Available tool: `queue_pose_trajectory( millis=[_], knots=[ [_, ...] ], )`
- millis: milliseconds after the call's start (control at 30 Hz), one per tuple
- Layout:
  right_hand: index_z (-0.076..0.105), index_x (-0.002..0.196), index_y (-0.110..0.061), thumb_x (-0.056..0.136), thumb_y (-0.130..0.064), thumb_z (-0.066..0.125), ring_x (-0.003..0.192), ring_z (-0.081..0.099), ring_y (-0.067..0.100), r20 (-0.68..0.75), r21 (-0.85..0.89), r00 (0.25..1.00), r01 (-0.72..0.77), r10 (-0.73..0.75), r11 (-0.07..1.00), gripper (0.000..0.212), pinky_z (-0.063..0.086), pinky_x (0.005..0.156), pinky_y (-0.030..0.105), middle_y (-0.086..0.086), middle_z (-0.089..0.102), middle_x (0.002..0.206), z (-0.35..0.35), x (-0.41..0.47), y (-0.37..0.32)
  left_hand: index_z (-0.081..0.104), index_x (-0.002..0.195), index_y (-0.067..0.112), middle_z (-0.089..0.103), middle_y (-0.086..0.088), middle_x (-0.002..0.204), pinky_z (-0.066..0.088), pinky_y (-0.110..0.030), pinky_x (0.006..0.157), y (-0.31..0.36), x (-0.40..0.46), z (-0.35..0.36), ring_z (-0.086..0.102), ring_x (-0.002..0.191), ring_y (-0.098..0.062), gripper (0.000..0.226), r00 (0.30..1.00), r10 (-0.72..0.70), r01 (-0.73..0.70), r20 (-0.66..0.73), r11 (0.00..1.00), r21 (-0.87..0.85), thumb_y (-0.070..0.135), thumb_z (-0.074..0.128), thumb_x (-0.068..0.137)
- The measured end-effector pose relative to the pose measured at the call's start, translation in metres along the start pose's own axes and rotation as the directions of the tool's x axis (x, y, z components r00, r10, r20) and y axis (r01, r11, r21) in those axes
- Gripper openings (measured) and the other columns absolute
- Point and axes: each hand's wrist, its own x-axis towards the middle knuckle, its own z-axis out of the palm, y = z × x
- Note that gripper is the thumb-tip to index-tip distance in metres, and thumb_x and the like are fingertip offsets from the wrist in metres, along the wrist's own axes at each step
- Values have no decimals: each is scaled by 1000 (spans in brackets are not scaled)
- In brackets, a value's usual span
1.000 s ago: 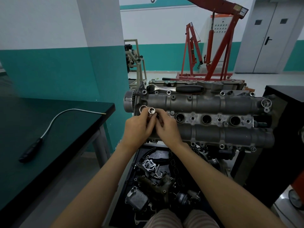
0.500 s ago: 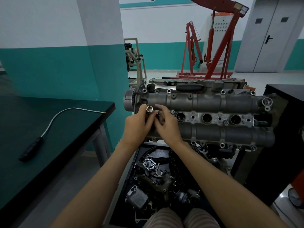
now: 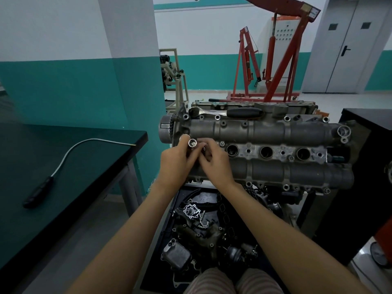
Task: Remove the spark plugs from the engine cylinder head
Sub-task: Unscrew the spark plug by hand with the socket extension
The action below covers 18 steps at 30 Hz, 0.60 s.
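The engine cylinder head (image 3: 265,145) sat on a stand straight ahead, its row of plug wells facing up, three of them open and dark to the right of the hands. The left hand (image 3: 176,164) gripped a silver socket (image 3: 192,143), fingers curled round its barrel with the open end tilted toward the camera, just over the leftmost well. The right hand (image 3: 216,164) touched the left, its fingers bent in at the socket's lower end; both hands hid that well, and whether a spark plug sat in the socket could not be told. A ratchet (image 3: 233,112) with a black grip lay along the far edge of the head. On the dark table (image 3: 63,166) to the left lay a flexible pickup tool (image 3: 53,175). Below the head, a tray (image 3: 169,219) held loose engine parts. A red engine hoist (image 3: 282,66) stood behind
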Motion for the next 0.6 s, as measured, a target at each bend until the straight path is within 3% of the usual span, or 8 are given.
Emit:
queue_pose_trajectory(
  millis=[100,167,300,400,467,533,600],
  knots=[
    [52,94,-26,85,-24,58,58,48,7,-7,29,999,-48,48,998,11,44,55,33,1,57,69,0,0,-1,49,73,6,48,3,49,28,-21,44,2,0,-1,41,38,-14,30,999,39,-39,-4,999,25,27,66,84],
    [55,92,-22,86,-23,54,64,54,7,-4,46,1000,-22,22,999,6,47,58,33,-3,59,72,-1,-1,-1,55,80,5,53,4,52,33,-20,42,3,-1,-3,48,40,-13,29,998,70,-70,0,997,23,33,64,84],
    [59,110,-20,90,-22,45,74,59,1,21,31,998,55,-55,998,25,49,65,18,-10,64,85,-2,-1,-2,61,103,5,61,1,56,38,-21,46,2,-3,-4,57,46,-16,32,993,117,-118,35,992,47,32,53,89],
    [55,120,-23,90,-20,47,64,53,-1,12,-7,997,81,-80,997,31,43,59,14,-15,58,75,-1,0,0,59,92,1,57,-3,52,32,-22,44,0,-2,-2,53,41,-21,19,996,86,-88,33,994,59,19,57,88],
    [51,118,-25,87,-25,52,56,48,4,-9,3,1000,14,-14,1000,31,43,53,22,-12,50,63,0,1,1,55,84,1,56,-3,51,32,-22,43,-1,-1,-1,49,39,-19,21,998,51,-52,27,998,34,21,61,88],
    [51,105,-30,84,-28,56,60,54,11,9,36,999,-36,36,999,21,49,56,37,-2,56,66,0,1,1,51,78,3,53,-2,50,30,-22,43,0,-1,-1,44,38,-16,25,999,48,-49,22,998,27,24,63,86],
    [51,90,-31,85,-28,55,61,56,13,8,62,999,-34,33,997,8,48,55,39,-2,58,66,0,0,0,50,76,4,51,-2,49,30,-22,43,2,-2,-1,45,37,-18,29,998,55,-55,22,998,33,28,61,86]
  ],
)
